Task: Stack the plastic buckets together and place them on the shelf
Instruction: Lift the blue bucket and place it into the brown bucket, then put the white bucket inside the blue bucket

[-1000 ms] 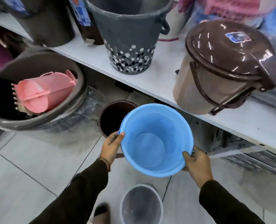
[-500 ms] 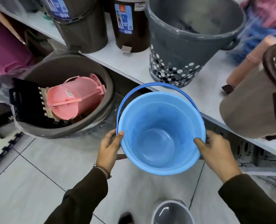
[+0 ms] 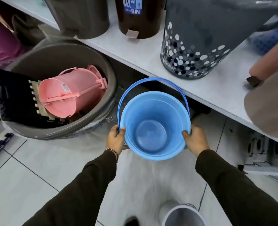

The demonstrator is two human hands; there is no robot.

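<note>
A light blue plastic bucket (image 3: 153, 128) is held upright in the air over the tiled floor, just in front of the white shelf (image 3: 144, 53). A second rim line shows inside it, as if one blue bucket sits in another. Its blue handle is swung toward the shelf edge. My left hand (image 3: 116, 138) grips the left rim, thumb over the edge. My right hand (image 3: 194, 139) grips the right rim the same way. Both sleeves are dark.
On the shelf stand a grey dotted bucket (image 3: 198, 46), a dark brown bin (image 3: 138, 17) and a grey-brown bin (image 3: 79, 15). A beige lidded bin (image 3: 268, 103) is at right. A large grey tub (image 3: 57, 88) holds a pink bucket (image 3: 66, 95). A clear bucket (image 3: 184, 216) stands on the floor.
The blue bucket has risen and come closer to the shelf edge, with its handle now swung up at the far side. Both hands keep their hold on the rim.
</note>
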